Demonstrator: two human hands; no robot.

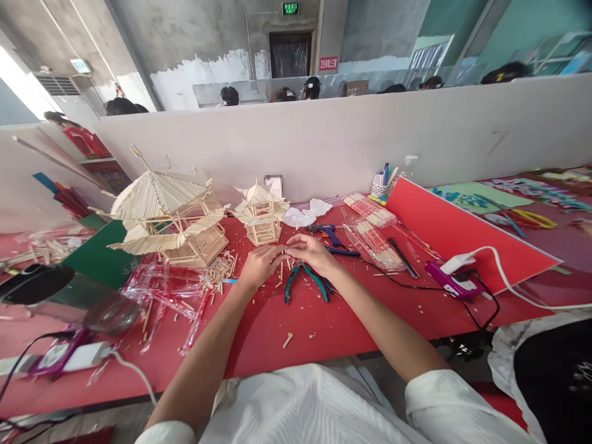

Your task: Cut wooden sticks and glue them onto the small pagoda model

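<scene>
My left hand (263, 265) and my right hand (312, 253) meet at the fingertips over the red table, both closed in a pinch. Whatever they hold is too small or hidden to make out. Just below them lie pliers with teal handles (319, 285), their jaws partly covered by my hands. Beyond my hands stands a small pavilion model made of sticks (263, 213). A larger stick pavilion (169, 216) is to its left. Right behind my right hand lies a blue glue gun (329, 233).
Crumpled plastic wrappers (160, 287) and stick scraps lie at left, near a clear jar (111, 314). Packs of chopsticks (377, 243), a black pen-like tool (403, 258), a red board (462, 237) and a purple power strip (456, 280) are at right. A white partition (333, 142) runs behind.
</scene>
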